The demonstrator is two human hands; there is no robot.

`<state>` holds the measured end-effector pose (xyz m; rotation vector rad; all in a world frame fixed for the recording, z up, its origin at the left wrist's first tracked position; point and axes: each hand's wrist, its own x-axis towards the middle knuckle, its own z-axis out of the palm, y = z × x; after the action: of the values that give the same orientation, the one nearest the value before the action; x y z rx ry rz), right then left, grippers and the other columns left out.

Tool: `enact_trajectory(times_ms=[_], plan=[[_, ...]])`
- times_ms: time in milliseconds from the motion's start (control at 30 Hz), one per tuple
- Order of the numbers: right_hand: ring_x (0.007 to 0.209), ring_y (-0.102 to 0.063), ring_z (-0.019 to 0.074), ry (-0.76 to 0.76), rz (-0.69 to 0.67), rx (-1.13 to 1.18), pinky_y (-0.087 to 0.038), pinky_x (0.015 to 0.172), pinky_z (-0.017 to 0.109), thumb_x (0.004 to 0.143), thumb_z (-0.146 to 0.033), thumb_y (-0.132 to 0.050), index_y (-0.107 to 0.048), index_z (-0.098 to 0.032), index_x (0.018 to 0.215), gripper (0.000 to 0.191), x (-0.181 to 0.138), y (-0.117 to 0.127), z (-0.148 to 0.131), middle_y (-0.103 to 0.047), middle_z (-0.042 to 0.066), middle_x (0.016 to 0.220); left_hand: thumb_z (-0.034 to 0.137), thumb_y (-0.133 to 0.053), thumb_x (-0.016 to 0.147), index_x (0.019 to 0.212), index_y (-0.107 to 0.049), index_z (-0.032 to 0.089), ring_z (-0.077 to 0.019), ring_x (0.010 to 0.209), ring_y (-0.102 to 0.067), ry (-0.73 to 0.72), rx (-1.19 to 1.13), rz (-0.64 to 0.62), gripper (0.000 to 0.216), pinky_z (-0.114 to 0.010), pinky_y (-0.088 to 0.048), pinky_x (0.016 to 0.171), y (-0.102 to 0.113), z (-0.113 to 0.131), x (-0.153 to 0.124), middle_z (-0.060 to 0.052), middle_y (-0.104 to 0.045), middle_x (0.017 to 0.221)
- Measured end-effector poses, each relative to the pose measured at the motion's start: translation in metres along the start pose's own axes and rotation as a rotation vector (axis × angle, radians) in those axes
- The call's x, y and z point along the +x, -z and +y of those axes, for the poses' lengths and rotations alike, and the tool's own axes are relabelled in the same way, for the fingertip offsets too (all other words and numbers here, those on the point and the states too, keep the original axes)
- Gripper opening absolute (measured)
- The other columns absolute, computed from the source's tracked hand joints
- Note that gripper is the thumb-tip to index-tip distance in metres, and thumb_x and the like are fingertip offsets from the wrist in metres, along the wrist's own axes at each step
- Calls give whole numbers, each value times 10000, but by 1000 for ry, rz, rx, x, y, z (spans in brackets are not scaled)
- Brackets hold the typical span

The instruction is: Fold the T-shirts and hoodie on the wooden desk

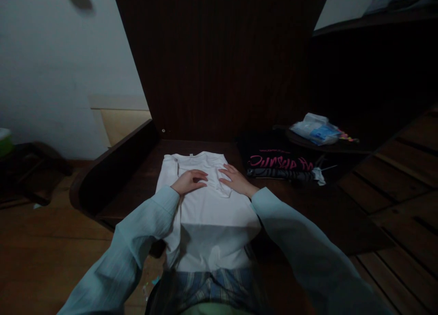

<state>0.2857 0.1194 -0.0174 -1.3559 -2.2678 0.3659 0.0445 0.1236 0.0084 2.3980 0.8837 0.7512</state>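
A white shirt (212, 210) lies spread over the dark wooden bench, its neckline toward the back panel and its lower part hanging over the front toward my lap. Its left side and a sleeve on the right are folded inward. My left hand (190, 180) rests on the upper left of the fabric, fingers extended and slightly curved. On the folded sleeve at the right lies my right hand (235, 179), fingers spread and pressing lightly. Neither hand grips the cloth.
Right of the shirt sits a folded black garment (277, 157) with pink lettering. A packet of wipes (316, 128) rests on a small curved shelf (328, 146) behind it. The bench's raised side (112, 169) stands at left, a dark panel (219, 69) at the back.
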Motion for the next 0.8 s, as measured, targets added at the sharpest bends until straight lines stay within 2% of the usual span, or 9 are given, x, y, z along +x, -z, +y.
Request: enact_trajectory(times_ms=[100, 300, 467, 800], plan=[[1279, -292, 242, -4, 13, -5, -248, 1053, 418, 803, -413, -510, -540, -204, 1190, 441, 0, 0, -1, -387, 97, 1366, 335, -571, 754, 819, -682, 166, -164, 940, -588, 21, -32, 20, 213, -314, -442, 872, 0, 0, 1, -85, -647, 1023], [1278, -293, 246, 0, 17, 7, -257, 1047, 419, 801, -405, -516, -548, -193, 1181, 436, -1, 1, -3, -396, 103, 1358, 329, -587, 740, 829, -680, 162, -164, 934, -590, 37, -53, 14, 211, -322, -438, 883, 0, 1, 2, -85, -661, 981], [1283, -284, 247, -9, 5, -8, -250, 1052, 411, 808, -392, -510, -536, -175, 1196, 445, -1, 3, -5, -382, 117, 1366, 300, -646, 685, 865, -670, 160, -163, 952, -579, 8, -36, -10, 229, -322, -425, 899, 1, 1, 2, -86, -651, 1007], [1277, -300, 243, -15, 11, -43, -253, 1056, 404, 810, -394, -505, -541, -160, 1187, 445, 0, 0, -3, -394, 120, 1358, 280, -589, 743, 770, -697, 158, -169, 900, -591, -18, -99, 24, 165, -313, -442, 846, -2, -5, 3, -97, -667, 958]])
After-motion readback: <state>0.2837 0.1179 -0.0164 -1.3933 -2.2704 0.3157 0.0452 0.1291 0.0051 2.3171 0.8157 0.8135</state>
